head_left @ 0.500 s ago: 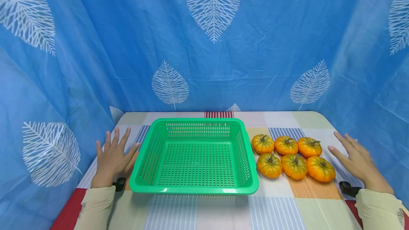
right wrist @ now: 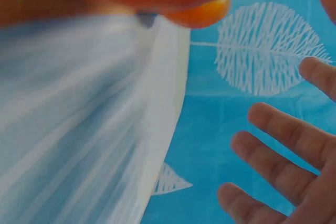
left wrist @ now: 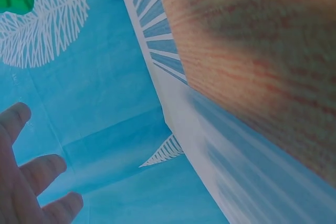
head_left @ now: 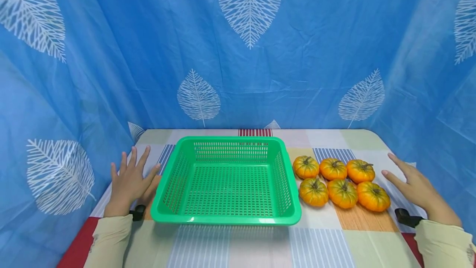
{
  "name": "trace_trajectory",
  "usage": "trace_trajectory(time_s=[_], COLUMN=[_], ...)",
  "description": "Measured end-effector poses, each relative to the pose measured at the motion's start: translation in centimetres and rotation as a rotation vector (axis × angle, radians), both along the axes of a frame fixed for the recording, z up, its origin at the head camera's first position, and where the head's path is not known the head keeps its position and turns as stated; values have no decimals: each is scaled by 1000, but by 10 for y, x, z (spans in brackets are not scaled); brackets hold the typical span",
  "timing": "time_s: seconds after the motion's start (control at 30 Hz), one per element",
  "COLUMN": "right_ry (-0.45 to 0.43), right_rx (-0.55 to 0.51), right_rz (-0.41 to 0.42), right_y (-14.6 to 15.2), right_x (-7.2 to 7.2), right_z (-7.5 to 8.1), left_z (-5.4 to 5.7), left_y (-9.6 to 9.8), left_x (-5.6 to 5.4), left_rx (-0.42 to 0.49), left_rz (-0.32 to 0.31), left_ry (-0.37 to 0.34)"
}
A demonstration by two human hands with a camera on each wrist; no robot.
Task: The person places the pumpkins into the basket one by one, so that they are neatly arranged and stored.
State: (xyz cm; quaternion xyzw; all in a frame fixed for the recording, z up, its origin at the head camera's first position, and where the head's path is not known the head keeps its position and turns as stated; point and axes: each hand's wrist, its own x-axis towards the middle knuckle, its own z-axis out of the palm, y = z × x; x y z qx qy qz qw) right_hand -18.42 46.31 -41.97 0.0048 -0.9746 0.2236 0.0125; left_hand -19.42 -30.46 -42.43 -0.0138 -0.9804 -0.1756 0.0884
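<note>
A green plastic basket [head_left: 225, 220] with slotted walls stands in the middle of the table, nothing inside it. To its right sit several small orange pumpkins [head_left: 342, 194] in two rows, stems up. My left hand [head_left: 128, 183] is at the basket's left side, fingers spread and holding nothing. On the far right my right hand [head_left: 418, 187] is held beside the pumpkins, fingers extended, nothing in it. The right wrist view shows the fingers [right wrist: 286, 132] spread apart, with a pumpkin [right wrist: 199, 14] at the top edge. In the left wrist view, fingertips [left wrist: 44, 171] show at lower left.
A patchwork-patterned cloth [head_left: 260, 245] covers the table. Blue curtains [head_left: 297, 53] with white leaf prints hang behind it and close in on both sides. A dark wrist strap [head_left: 407, 218] shows on the right arm, another [head_left: 138, 212] on the left.
The right hand has turned slightly, its fingers now overlapping more in the head view. The left hand has shifted a little. The basket and pumpkins stay in place.
</note>
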Motion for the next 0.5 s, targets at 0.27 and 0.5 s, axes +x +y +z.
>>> trace_trajectory(time_s=[0.27, 0.5], right_ry=[-59, -53], right_rx=[-29, -81], right_rz=[37, 87], right_y=[-9, -7], right_x=[-1, -1], right_z=[9, 9], left_z=[0, 2], left_y=[-4, -4], left_x=[0, -3], left_rx=[62, 205], left_rz=[-46, -101], left_ry=[47, 60])
